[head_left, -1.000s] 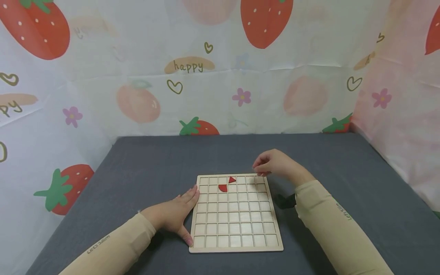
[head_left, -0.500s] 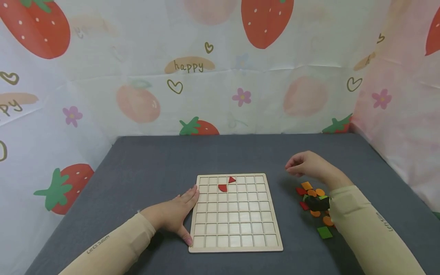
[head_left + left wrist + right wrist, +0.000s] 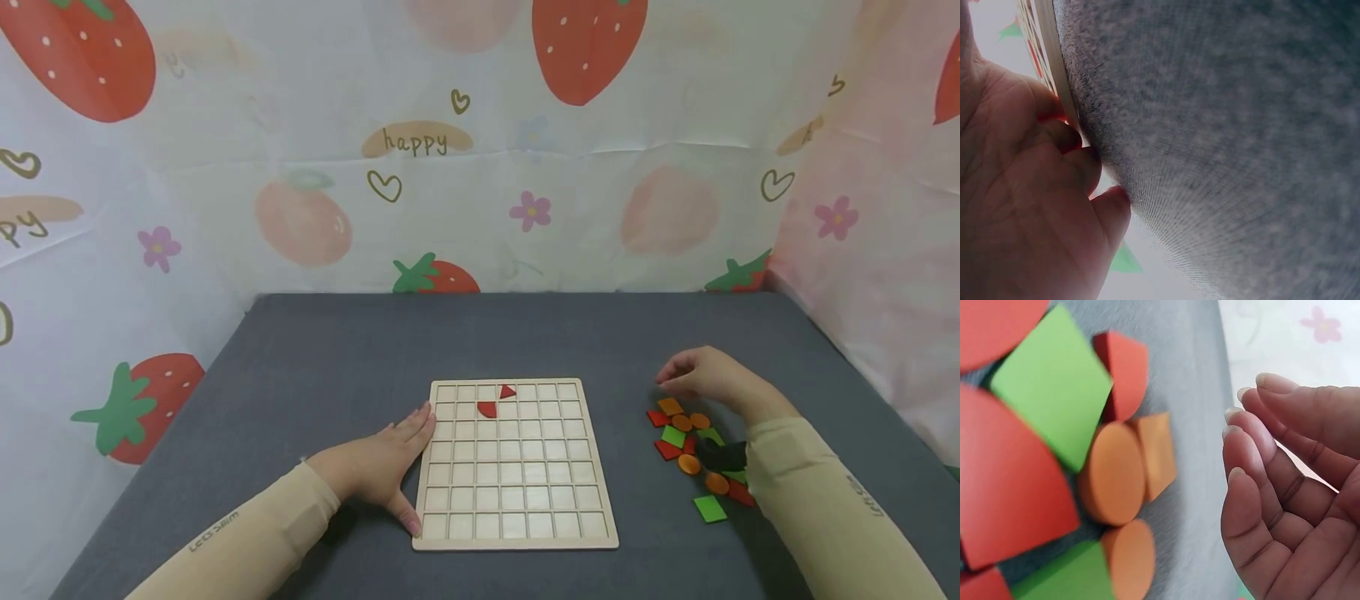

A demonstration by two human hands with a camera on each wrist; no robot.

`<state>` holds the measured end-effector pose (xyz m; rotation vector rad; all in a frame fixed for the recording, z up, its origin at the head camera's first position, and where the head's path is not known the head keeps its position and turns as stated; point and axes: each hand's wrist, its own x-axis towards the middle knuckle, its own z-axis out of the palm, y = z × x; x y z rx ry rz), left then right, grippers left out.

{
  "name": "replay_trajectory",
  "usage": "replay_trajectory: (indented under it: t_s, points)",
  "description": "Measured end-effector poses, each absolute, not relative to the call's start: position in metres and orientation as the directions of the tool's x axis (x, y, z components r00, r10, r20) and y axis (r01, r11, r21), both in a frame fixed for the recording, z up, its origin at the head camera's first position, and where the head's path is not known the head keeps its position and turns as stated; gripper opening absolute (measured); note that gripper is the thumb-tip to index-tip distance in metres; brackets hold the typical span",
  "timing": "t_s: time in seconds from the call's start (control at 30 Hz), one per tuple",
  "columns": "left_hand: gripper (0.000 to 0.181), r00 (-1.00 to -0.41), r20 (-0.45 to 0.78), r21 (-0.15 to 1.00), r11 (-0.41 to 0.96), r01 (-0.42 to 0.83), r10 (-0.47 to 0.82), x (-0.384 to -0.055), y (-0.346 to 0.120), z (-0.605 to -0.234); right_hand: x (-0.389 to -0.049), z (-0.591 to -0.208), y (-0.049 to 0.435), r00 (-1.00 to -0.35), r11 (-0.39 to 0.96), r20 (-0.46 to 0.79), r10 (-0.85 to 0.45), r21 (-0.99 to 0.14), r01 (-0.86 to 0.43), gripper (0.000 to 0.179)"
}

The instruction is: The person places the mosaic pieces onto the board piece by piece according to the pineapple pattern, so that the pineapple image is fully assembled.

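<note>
A pale wooden grid board (image 3: 513, 550) lies on the dark grey cloth, with a red triangle (image 3: 507, 392) in its top row and a red quarter-round piece (image 3: 487, 409) one row lower. My left hand (image 3: 378, 467) rests along the board's left edge, fingers at the upper side and thumb by the bottom corner. In the left wrist view its fingertips meet the wooden edge. Beyond the board's right side, my right hand (image 3: 708, 375) hovers above the far end of a loose pile of pieces. Its fingers (image 3: 1244, 506) are loosely bent, with nothing between them and the thumb.
The pile holds several flat pieces: green squares (image 3: 710, 508), orange discs (image 3: 688, 464), an orange square (image 3: 670, 406) and red shapes (image 3: 667, 450). A black wrist device (image 3: 722, 455) covers part of it. A strawberry-print curtain (image 3: 577, 225) stands behind the table.
My right hand has moved right from the board's top right corner to above the pile, uncovering the coloured pieces. The left hand and the two red pieces on the board stay put.
</note>
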<state>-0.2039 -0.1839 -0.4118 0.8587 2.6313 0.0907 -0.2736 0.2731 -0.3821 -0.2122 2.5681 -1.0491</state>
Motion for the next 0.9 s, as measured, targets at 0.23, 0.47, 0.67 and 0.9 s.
replay_trajectory:
  t_s: [0.23, 0.47, 0.67, 0.9]
  points:
    - [0.142, -0.745, -0.332, 0.172, 0.813, 0.556, 0.579, -0.204, -0.184, -0.411, -0.274, -0.394, 0.280, -0.924, 0.715, -0.302, -0.236, -0.698, 0.045, 0.021]
    - [0.142, -0.746, -0.326, 0.175, 0.813, 0.556, 0.580, -0.203, -0.184, -0.411, -0.277, -0.404, 0.286, -0.905, 0.727, -0.347, -0.247, -0.684, 0.064, 0.017]
    - [0.141, -0.744, -0.318, 0.179, 0.807, 0.562, 0.588, -0.204, -0.185, -0.413, -0.278, -0.406, 0.285, -0.900, 0.755, -0.347, -0.263, -0.655, 0.032, 0.014]
    - [0.142, -0.744, -0.320, 0.179, 0.809, 0.560, 0.586, -0.205, -0.185, -0.414, -0.277, -0.404, 0.284, -0.891, 0.768, -0.366, -0.267, -0.640, 0.033, 0.016]
